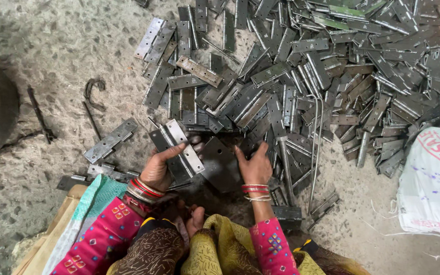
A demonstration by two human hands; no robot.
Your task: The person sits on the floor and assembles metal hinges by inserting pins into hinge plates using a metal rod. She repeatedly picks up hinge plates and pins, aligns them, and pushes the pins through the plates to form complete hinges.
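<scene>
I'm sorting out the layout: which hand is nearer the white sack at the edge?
Right. The right hand rests on the hinge pile, on the side toward the white sack; the left hand, holding a hinge, sits farther away.

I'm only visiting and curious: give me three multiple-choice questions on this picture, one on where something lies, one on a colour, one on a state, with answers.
1. Where does the white sack lie?
A. At the right edge
B. At the top left
C. Under the hinge pile

2. What colour are the sleeves?
A. Blue
B. Pink
C. White

3. What is the left hand doing?
A. Resting empty
B. Holding a hook
C. Holding metal hinges

Answers:
1. A, the white sack sits on the floor right of the hinge pile.
2. B, both sleeves are pink with small patterns.
3. C, the left hand grips hinges, while the right hand touches a dark plate.
</scene>
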